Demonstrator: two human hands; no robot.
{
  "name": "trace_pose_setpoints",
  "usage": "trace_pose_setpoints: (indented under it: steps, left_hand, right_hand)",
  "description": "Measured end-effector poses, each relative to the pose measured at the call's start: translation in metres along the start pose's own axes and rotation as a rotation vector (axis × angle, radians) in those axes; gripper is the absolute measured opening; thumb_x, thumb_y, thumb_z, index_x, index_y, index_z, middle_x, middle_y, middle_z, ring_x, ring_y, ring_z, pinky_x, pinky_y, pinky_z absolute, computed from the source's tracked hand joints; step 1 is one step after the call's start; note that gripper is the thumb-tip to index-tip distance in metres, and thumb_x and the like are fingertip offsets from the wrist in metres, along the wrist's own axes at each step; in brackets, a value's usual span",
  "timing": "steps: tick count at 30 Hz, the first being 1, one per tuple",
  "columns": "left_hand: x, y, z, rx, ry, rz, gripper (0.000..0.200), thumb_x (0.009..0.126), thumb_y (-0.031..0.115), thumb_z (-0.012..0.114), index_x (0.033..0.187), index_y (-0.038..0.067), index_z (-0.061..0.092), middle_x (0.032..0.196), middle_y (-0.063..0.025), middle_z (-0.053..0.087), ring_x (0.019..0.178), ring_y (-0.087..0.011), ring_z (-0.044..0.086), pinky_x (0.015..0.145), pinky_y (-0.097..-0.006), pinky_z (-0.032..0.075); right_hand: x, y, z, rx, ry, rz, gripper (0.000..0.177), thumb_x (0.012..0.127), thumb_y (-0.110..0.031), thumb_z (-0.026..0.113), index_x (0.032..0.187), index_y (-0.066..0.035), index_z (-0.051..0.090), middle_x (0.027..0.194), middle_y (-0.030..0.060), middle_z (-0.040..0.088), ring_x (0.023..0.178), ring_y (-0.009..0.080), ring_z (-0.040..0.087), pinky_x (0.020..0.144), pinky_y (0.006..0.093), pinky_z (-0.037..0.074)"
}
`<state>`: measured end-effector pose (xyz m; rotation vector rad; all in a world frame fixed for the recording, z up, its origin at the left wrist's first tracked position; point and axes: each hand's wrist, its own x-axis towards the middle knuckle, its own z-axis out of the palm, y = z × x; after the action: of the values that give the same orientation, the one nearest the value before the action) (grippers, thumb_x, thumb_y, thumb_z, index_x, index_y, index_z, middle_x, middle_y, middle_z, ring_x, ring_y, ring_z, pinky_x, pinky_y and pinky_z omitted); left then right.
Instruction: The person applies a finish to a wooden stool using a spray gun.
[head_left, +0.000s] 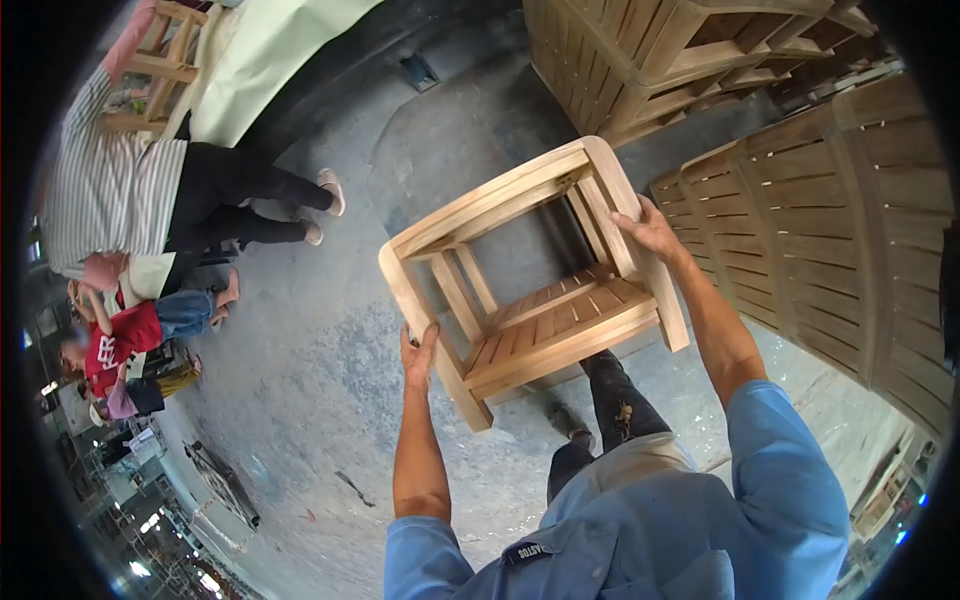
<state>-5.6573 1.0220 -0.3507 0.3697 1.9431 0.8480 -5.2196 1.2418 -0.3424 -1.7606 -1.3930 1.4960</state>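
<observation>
A wooden frame with a slatted panel (560,318), like a small chair or table, hangs in front of my body above the floor. My left hand (418,352) grips its left side rail, thumb on top. On the right side, my right hand (650,230) is wrapped round the other rail. Both forearms are stretched forward. The slats lie at the side nearest me, and the grey floor shows through the open part of the frame.
Stacked slatted wooden furniture (800,220) stands at the right, with more wooden pieces (620,70) at the top. A person in a striped shirt (120,190) stands at the left, near a person in a red shirt (130,345). Grey concrete floor (300,370) lies between.
</observation>
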Motion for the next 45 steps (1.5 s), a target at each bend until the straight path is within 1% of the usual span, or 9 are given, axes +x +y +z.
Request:
trace_pose_setpoints:
  steps: [8,14,22,26,31,32,35,41,45]
  left_hand:
    - [-0.119,-0.191,-0.038,0.183,0.007,0.019,0.090,0.080,0.038,0.079,0.142,-0.009,0.033,0.096,-0.0107,0.064,0.083,-0.0172,0.060,0.073,-0.0293,0.049]
    - [-0.212,-0.262,-0.065,0.377,-0.269,-0.283,0.072,0.084,0.040,0.072,0.141,0.009,0.041,0.106,-0.0098,0.063,0.090,-0.0222,0.061,0.073,-0.0471,0.046]
    - [-0.230,-0.271,-0.046,0.618,-0.414,-0.148,0.058,0.083,0.036,0.071,0.129,0.006,0.050,0.086,-0.0055,0.063,0.073,-0.0162,0.059,0.057,-0.0374,0.045]
    - [-0.214,-0.238,0.020,0.646,-0.608,0.173,0.020,0.087,0.026,0.064,0.087,0.006,0.063,0.067,-0.0035,0.059,0.056,-0.0127,0.055,0.041,-0.0269,0.039]
    - [-0.256,-0.169,0.174,0.944,-0.904,0.435,0.022,0.089,0.016,0.060,0.068,0.008,0.057,0.063,-0.0036,0.056,0.051,-0.0141,0.054,0.043,-0.0289,0.042]
    - [-0.305,-0.161,0.216,0.925,-0.668,0.428,0.022,0.088,0.015,0.058,0.067,0.008,0.055,0.063,-0.0040,0.056,0.052,-0.0146,0.054,0.045,-0.0283,0.043]
    - [-0.310,-0.171,0.315,0.634,-1.053,0.438,0.018,0.088,0.012,0.055,0.070,0.008,0.055,0.063,-0.0041,0.056,0.052,-0.0147,0.054,0.044,-0.0281,0.042]
    - [-0.429,-0.211,0.484,1.230,-1.239,0.366,0.012,0.088,0.018,0.055,0.089,0.006,0.053,0.077,-0.0060,0.058,0.065,-0.0164,0.056,0.050,-0.0312,0.043]
    - [-0.511,-0.256,0.600,1.436,-1.262,0.369,0.022,0.090,0.025,0.055,0.101,0.007,0.051,0.089,-0.0076,0.058,0.076,-0.0183,0.057,0.059,-0.0345,0.044]
  right_hand:
    - [-0.175,0.189,-0.051,-0.152,0.366,-0.074,0.079,0.083,-0.045,0.074,0.135,0.008,0.046,0.103,0.0186,0.067,0.095,0.0228,0.063,0.085,0.0332,0.050]
    - [-0.516,0.305,-0.076,0.139,0.481,0.485,0.060,0.084,-0.041,0.074,0.118,0.006,0.058,0.072,0.0084,0.061,0.059,0.0133,0.056,0.048,0.0281,0.045]
    - [-0.816,0.422,0.036,0.619,0.838,1.217,0.039,0.090,-0.039,0.065,0.103,-0.004,0.057,0.066,0.0084,0.056,0.050,0.0207,0.055,0.047,0.0400,0.045]
    - [-0.818,0.397,0.070,0.822,0.946,1.135,0.039,0.088,-0.036,0.067,0.105,-0.002,0.059,0.069,0.0084,0.060,0.055,0.0216,0.060,0.050,0.0417,0.048]
    - [-0.813,0.448,0.042,0.751,0.869,0.843,0.063,0.083,-0.042,0.074,0.124,0.002,0.058,0.078,0.0143,0.067,0.065,0.0193,0.065,0.051,0.0320,0.050]
    - [-0.823,0.469,0.022,0.790,0.960,0.842,0.063,0.083,-0.042,0.074,0.124,0.002,0.058,0.078,0.0143,0.067,0.065,0.0193,0.065,0.051,0.0320,0.050]
    - [-0.864,0.505,-0.021,0.824,1.118,0.836,0.066,0.080,-0.041,0.075,0.125,0.005,0.057,0.079,0.0141,0.068,0.062,0.0198,0.063,0.053,0.0321,0.050]
    - [-0.963,0.619,-0.091,0.430,1.594,1.025,0.066,0.081,-0.041,0.074,0.123,0.008,0.057,0.070,0.0127,0.066,0.057,0.0191,0.062,0.054,0.0334,0.051]
    - [-0.986,0.646,-0.125,0.807,1.716,1.088,0.059,0.082,-0.037,0.074,0.120,0.005,0.059,0.071,0.0121,0.067,0.058,0.0190,0.063,0.053,0.0339,0.052]
